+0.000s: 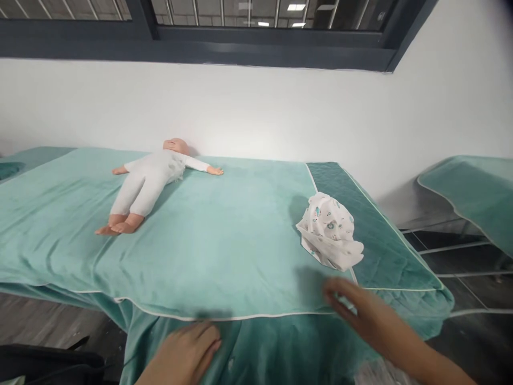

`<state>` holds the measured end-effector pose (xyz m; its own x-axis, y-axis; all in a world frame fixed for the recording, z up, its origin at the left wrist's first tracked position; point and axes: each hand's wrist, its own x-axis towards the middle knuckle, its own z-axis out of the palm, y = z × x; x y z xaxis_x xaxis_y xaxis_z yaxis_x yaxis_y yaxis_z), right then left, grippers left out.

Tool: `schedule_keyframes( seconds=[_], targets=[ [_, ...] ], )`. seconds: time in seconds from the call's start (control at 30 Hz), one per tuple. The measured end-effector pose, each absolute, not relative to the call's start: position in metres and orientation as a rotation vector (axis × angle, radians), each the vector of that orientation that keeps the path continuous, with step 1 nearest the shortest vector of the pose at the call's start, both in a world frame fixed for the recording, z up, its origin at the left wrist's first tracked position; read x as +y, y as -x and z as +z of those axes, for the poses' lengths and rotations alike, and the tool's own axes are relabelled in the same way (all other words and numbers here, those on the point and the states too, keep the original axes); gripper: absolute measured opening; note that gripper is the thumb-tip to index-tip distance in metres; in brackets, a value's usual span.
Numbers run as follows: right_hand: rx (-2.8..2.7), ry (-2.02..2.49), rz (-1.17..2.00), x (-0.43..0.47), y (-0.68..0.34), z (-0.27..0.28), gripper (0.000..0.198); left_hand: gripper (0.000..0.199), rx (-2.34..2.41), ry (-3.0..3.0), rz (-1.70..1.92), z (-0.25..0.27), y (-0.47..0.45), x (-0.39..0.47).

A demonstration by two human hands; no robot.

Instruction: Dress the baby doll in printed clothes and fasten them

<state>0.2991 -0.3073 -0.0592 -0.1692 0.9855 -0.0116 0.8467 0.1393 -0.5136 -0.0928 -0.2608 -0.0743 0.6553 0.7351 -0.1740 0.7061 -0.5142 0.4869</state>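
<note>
My left hand (188, 350) is at the near edge of the bed, its fingers curled together and nothing showing in them. To the right, my right hand (350, 302) hovers over the bed edge, slightly blurred, with a gap between thumb and fingers and nothing seen held. Just beyond it lies a crumpled white cloth (328, 230) with small green and blue prints, apart from the hand. A baby doll (150, 176) in a white suit lies on its back at the far left, arms spread and bare feet toward me.
A green sheet (240, 235) covers the bed, with a darker quilted part (385, 251) at the right end. Behind stands a white wall (248, 112) below a dark window frame (272, 51). Another green-covered bed (476, 187) is at right. A black bag-like item (48, 363) sits lower left.
</note>
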Motion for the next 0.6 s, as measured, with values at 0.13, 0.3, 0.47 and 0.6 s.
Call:
schedule_keyframes(
  seconds=[0.13,0.3,0.47,0.6],
  targets=[
    [-2.004,1.970,-0.189,-0.248,-0.315,-0.041,0.030,0.032,0.975,-2.272,0.360,-0.047,0.026,-0.222],
    [-1.998,1.991,-0.014,-0.209,-0.303,-0.042,0.022,0.030,0.886,-1.604,0.694,-0.055,-0.030,-0.167],
    [-1.611,1.548,0.559,-0.190,-0.245,-0.027,0.019,0.049,0.586,-0.986,0.754,-0.064,-0.068,-0.122],
    [-1.763,1.208,0.765,-0.174,-0.191,-0.024,0.011,0.041,0.431,-0.714,0.872,-0.066,-0.065,-0.110]
  ],
)
